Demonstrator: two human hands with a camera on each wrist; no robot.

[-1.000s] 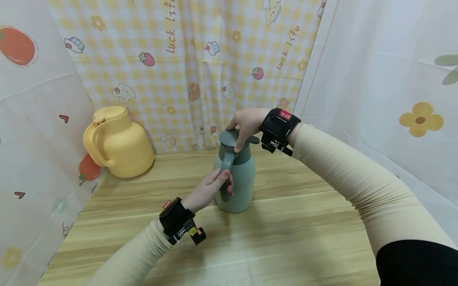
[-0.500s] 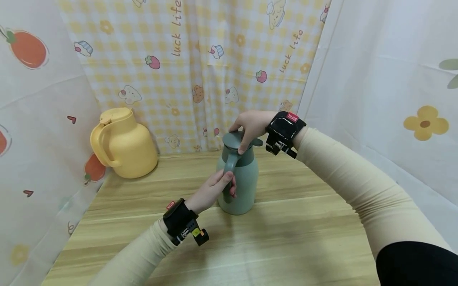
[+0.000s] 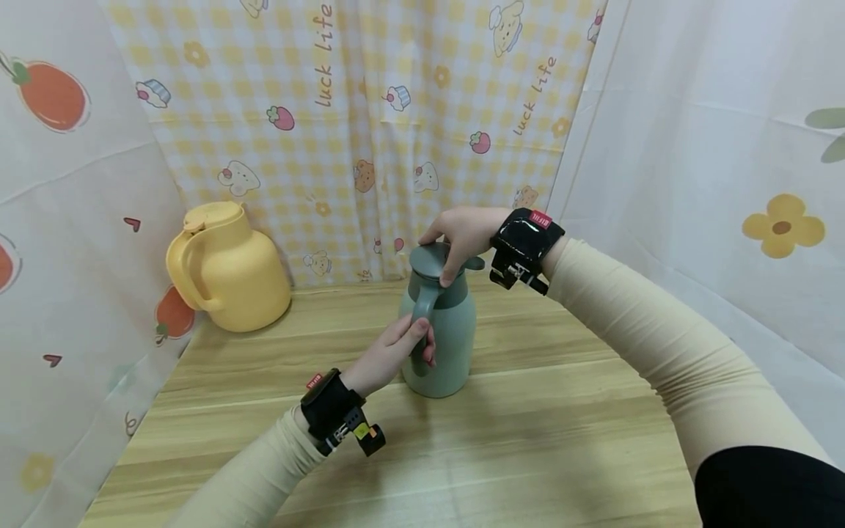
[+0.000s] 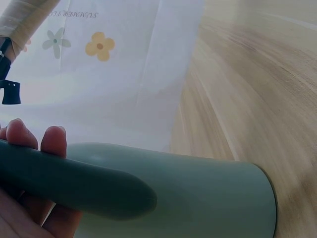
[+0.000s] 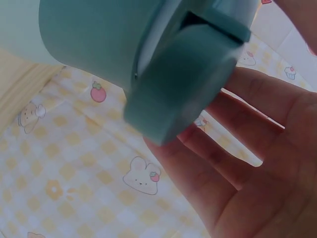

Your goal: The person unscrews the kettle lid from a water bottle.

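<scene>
A sage-green insulated jug [image 3: 441,337] stands upright at the middle of the wooden table [image 3: 541,440]. My left hand [image 3: 412,345] grips its handle [image 3: 422,308] from the left. In the left wrist view my fingers [image 4: 29,141] wrap behind the handle [image 4: 74,183], with the jug body [image 4: 208,198] beyond. My right hand [image 3: 441,253] cups the darker green lid [image 3: 432,258] from above, thumb on its front rim and fingers over the back. In the right wrist view the lid [image 5: 183,84] lies against my palm and fingers [image 5: 247,173].
A yellow jug [image 3: 227,268] with a handle stands at the table's back left corner. Patterned cloth curtains [image 3: 370,132] close in the table at the back and on both sides. Bare wood lies in front of and to the right of the green jug.
The head view has shifted slightly. Both hands keep the same hold on the handle and the lid, and the jug stays in place.
</scene>
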